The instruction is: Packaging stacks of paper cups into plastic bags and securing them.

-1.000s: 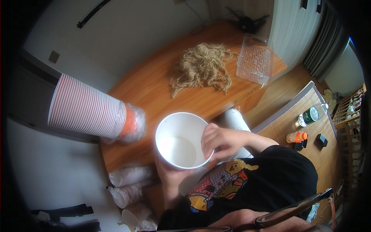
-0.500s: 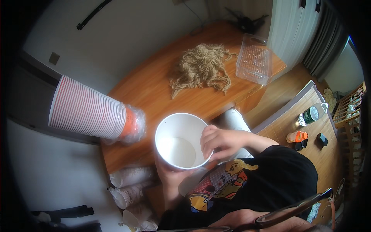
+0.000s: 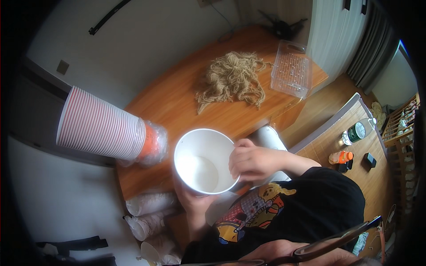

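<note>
1. Warm brown wooden table [image 3: 186,106] under everything, pale wall behind.
2. Left hand [image 3: 193,199] wrapped around the bottom of a big white paper cup [image 3: 202,162], fingers closed on it from below.
3. Right hand [image 3: 253,159] at the cup's rim, fingertips pinched together on the right edge.
4. Cup held up in the air, just in front of the table edge and above the lap, mouth facing up. Nothing to see inside but white.
5. Cup looks light and thin. Probably easy to squash, so a soft hold seems best. Round rim looks like the stiffest part, bottom too. Smooth sides may slip a little.
6. Just left of the cup, a long stack of red-striped cups [image 3: 100,124] lying on its side in a clear plastic sleeve.
7. Below, near the floor, more white cups [image 3: 148,213] lying about.
8. Farther back on the table, a messy pile of tan string [image 3: 233,80].
9. Beside the string, a clear plastic tray [image 3: 290,68] at the table's far corner.
10. Off to the right, a green bottle [image 3: 355,132] and a small orange bottle [image 3: 341,156] on a low wooden shelf.
</note>
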`<state>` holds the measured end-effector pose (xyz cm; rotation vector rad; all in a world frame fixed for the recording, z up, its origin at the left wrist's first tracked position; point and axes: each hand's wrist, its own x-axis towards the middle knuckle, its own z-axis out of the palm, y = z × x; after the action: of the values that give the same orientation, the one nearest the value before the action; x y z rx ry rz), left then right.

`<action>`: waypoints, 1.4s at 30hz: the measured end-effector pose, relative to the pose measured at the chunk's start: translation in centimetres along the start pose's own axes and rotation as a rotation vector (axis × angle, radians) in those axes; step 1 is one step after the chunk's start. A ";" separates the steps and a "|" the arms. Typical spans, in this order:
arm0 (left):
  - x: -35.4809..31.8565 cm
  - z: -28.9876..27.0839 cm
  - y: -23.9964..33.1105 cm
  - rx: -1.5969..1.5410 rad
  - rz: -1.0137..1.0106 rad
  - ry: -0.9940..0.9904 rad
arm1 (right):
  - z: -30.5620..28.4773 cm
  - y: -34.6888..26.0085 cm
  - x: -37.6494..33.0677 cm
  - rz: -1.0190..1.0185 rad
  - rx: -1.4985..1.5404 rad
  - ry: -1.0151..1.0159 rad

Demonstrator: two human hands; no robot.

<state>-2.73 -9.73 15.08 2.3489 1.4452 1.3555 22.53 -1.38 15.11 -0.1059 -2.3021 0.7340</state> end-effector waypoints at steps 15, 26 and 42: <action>-0.5 0.3 -0.8 0.372 0.278 0.161 | -0.5 0.1 -0.2 0.075 0.062 -0.102; 0.5 0.4 0.5 0.334 0.193 0.148 | -0.1 0.0 -0.3 0.073 0.106 -0.079; -0.7 -0.1 -0.6 0.432 0.369 0.192 | 0.3 1.2 -0.8 0.176 0.239 -0.194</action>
<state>-3.31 -9.90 14.41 2.9516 1.5399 1.5108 22.75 -0.75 13.75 -0.1327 -2.3868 1.1486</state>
